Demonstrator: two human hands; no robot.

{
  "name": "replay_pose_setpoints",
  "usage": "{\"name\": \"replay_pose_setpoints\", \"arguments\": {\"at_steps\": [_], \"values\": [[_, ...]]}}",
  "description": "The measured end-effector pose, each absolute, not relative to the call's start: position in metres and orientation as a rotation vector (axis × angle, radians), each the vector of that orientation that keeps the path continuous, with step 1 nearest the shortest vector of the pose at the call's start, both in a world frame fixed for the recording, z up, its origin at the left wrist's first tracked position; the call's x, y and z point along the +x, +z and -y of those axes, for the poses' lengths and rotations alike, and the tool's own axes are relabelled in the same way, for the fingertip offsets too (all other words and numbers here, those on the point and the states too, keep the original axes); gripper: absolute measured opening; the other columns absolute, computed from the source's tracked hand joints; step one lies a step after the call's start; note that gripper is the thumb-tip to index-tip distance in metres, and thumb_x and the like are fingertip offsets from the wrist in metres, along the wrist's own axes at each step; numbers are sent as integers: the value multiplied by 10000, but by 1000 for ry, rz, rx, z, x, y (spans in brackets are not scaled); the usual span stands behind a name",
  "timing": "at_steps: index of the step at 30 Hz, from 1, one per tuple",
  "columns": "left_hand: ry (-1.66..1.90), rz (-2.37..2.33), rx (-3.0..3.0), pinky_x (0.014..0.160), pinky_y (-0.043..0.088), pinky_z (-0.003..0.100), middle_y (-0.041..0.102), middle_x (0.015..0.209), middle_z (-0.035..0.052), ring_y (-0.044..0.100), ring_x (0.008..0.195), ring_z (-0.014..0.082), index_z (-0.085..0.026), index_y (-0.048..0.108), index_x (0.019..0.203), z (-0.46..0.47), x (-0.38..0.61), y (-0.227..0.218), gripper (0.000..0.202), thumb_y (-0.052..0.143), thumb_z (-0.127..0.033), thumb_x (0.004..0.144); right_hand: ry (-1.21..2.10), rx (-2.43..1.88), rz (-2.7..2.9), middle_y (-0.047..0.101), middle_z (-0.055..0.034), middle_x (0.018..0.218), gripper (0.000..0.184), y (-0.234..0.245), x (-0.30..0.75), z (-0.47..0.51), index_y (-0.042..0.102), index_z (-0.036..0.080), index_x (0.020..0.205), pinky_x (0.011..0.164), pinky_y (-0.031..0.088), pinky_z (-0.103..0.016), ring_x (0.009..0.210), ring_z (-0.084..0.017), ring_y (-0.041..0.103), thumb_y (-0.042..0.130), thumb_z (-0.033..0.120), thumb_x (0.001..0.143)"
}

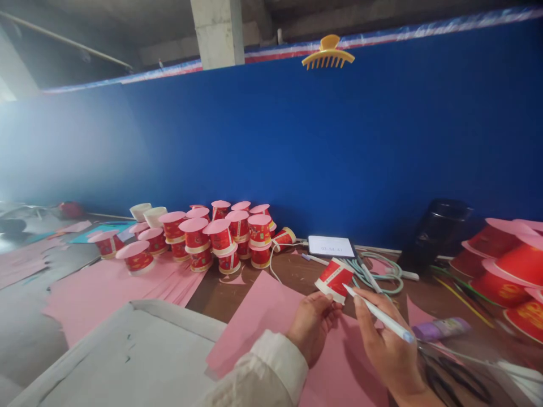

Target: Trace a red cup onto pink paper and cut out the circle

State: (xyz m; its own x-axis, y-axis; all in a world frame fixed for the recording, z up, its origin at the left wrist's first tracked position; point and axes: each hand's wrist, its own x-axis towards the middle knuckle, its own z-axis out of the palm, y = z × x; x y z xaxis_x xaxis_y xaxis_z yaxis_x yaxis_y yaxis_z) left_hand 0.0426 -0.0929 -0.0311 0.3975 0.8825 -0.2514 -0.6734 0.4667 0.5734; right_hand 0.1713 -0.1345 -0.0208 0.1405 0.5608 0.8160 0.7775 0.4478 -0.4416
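My left hand [311, 325] has its fingers closed at the rim of a red and white paper cup [335, 280], which is tilted above the table. In my right hand [388, 345] is a white pen [382, 314], its tip close to the cup; whether it touches cannot be made out. Under both hands lies a sheet of pink paper [258, 316]. Behind the cup rests a phone [331, 246] with time digits on its screen.
Stacked red cups topped with pink paper discs [218, 227] stand left of centre. Larger red cups [517, 254] are at the right edge, near a black bottle [441, 232], a purple tube [441, 329] and scissors [458, 379]. A white board [139, 356] lies front left.
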Motion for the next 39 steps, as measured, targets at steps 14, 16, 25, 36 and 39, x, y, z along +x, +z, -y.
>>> {"name": "replay_pose_setpoints", "arguments": {"at_steps": [14,16,25,36,39], "values": [[1036,-541,449,739,451,240,649,706,59,570,674,109,-70,735,772,94,44,-27,272,841,-242,590,-262,-1232,1640,696,-68,954,167,-23,167,135,637,216,1079,801,538,-339,873,-207,669,558,251,937],[1036,-536,456,747,455,247,646,706,58,566,671,108,-69,733,770,94,44,-26,272,842,-239,588,-286,-1229,1644,693,-72,944,163,-23,168,134,635,209,1075,800,539,-344,866,-207,666,550,245,941],[1033,-526,454,715,457,232,643,695,53,573,658,103,-73,730,769,95,43,-26,283,856,-252,588,-328,-1229,1663,700,-93,953,160,-23,166,134,636,196,1064,786,561,-369,866,-217,671,555,251,938],[1030,-534,471,719,456,232,643,671,50,574,650,103,-72,722,754,96,41,-24,288,848,-262,580,-350,-1249,1668,700,-89,948,170,-25,167,132,650,171,1056,796,543,-346,875,-207,667,562,256,938],[1027,-530,464,712,452,229,643,670,47,566,644,99,-70,722,759,96,41,-25,306,853,-274,571,-346,-1256,1663,699,-85,949,169,-25,165,132,652,170,1054,794,535,-331,874,-202,667,560,252,938]]}}
